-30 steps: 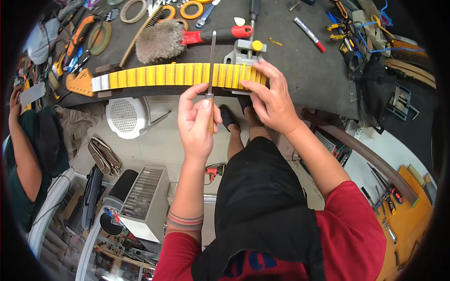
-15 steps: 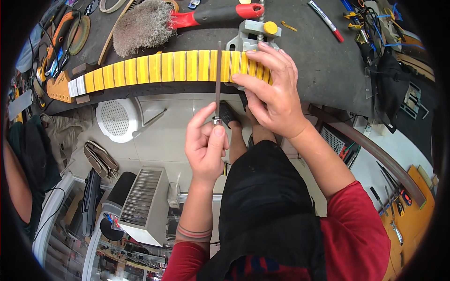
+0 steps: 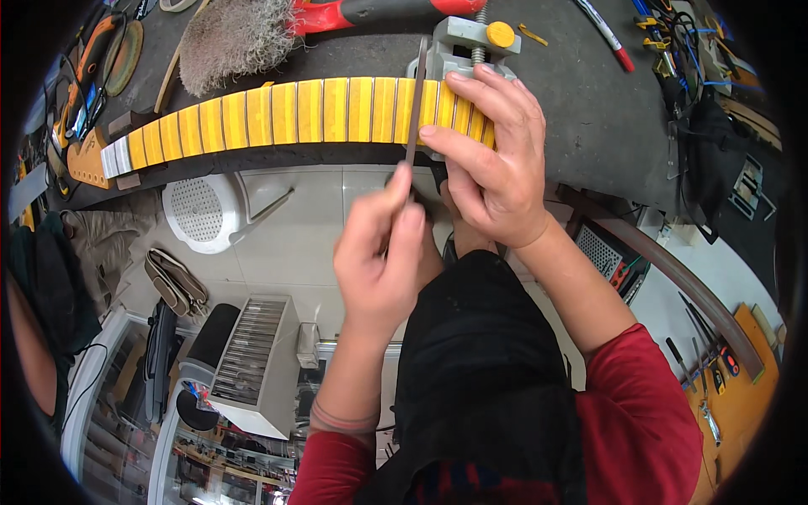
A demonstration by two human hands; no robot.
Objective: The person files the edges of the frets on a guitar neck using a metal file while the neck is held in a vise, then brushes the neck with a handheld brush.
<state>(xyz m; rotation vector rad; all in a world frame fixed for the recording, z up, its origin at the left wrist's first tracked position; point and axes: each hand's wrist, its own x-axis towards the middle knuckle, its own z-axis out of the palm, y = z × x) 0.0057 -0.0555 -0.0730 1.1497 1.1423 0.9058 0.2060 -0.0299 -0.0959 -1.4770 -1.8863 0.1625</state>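
A guitar neck (image 3: pixel 286 109) with yellow tape between its frets lies along the bench edge, its wooden headstock (image 3: pixel 86 160) at the left. My left hand (image 3: pixel 379 244), blurred, is closed round the handle end of a slim metal file (image 3: pixel 416 101), whose shaft crosses the neck near its right end. My right hand (image 3: pixel 497 151) rests with bent, spread fingers on that end; its index fingertip touches the tape just right of the file. A grey clamp (image 3: pixel 454 42) with a yellow knob stands behind the neck there.
A fluffy red-handled brush (image 3: pixel 231 55), a marker (image 3: pixel 602 34) and many tools lie on the dark bench (image 3: pixel 581 135). Below are a white stool (image 3: pixel 202 210) and a slotted box (image 3: pixel 252 362). A co-worker's arm (image 3: pixel 29 337) shows at the left edge.
My left hand has moved slightly right with the file, which now stands a little to the right and tilted. The bench items appear higher in the view; the co-worker's arm is less visible.
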